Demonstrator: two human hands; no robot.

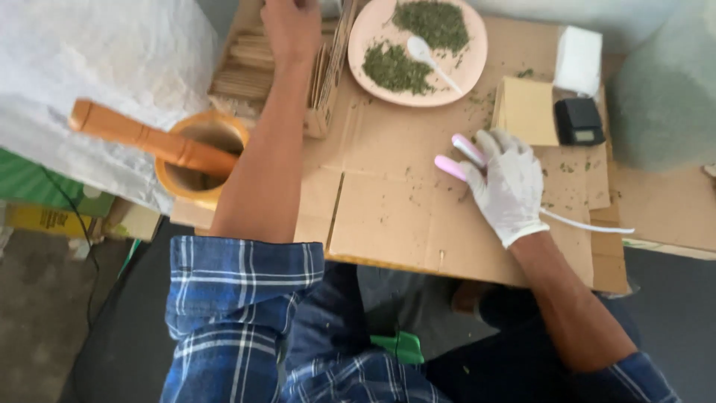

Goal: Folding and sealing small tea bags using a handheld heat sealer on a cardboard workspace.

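Note:
My left hand (291, 26) is bare and reaches far forward to a wooden box (250, 71) of thin tan strips at the top edge; its fingers are cut off by the frame. My right hand (509, 186), in a white glove, grips a pink and white two-armed tool (461, 155) with a white cord (589, 224) running off to the right. It rests on flattened cardboard (388, 216) sprinkled with green flakes. Ahead of it a pink plate (358, 33) holds two heaps of dried green herb (397, 69) and a white spoon (425, 54).
A wooden mortar (200, 149) with a long pestle (142, 136) stands left of my arm. Tan paper squares (528, 110), a small black scale (579, 121) and a white block (578, 60) lie at the right. White plastic sheeting (97, 67) covers the far left.

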